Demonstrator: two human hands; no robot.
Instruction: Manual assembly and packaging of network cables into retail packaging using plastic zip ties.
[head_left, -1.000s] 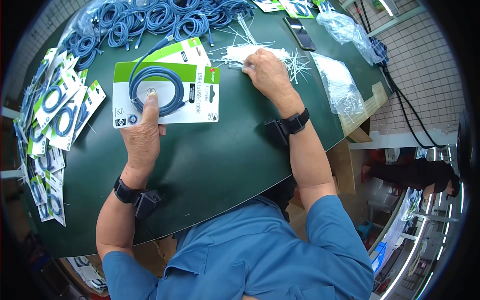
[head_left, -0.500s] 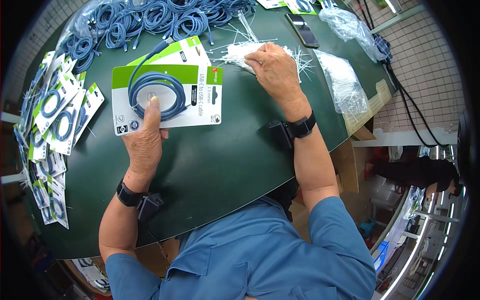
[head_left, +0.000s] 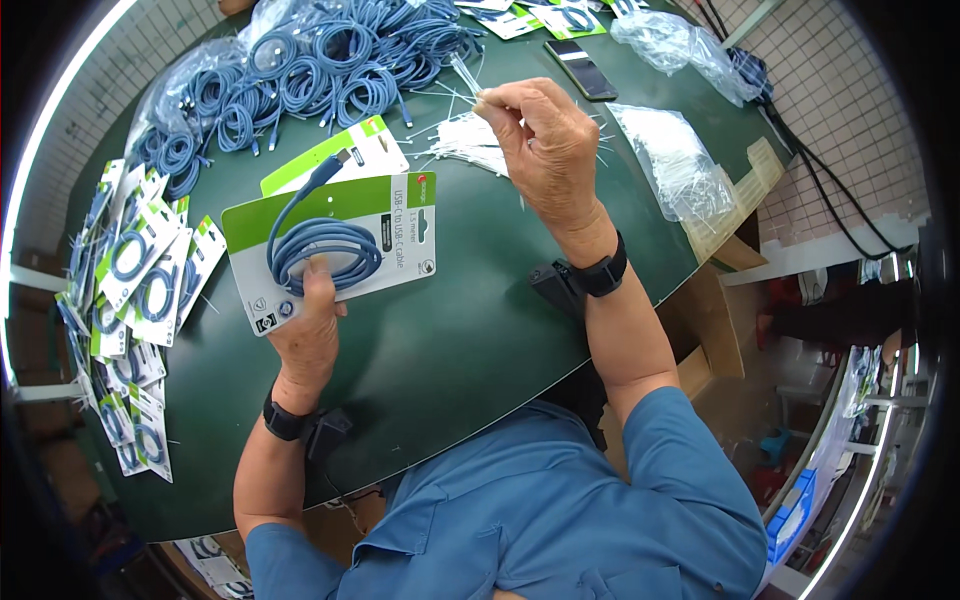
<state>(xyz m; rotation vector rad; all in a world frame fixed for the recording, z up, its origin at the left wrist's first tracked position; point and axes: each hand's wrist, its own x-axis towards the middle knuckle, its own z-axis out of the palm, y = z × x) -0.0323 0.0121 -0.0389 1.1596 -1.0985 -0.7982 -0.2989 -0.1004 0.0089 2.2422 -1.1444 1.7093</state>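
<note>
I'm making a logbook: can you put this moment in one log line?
left hand: holding card and coiled blue cable | right hand: near white cable ties, grip contents unclear

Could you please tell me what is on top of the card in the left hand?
A coiled blue cable lies on the card, and the left hand has its thumb over the coil. What the cable and thumb cover cannot be seen, nor can the card's back.
</note>
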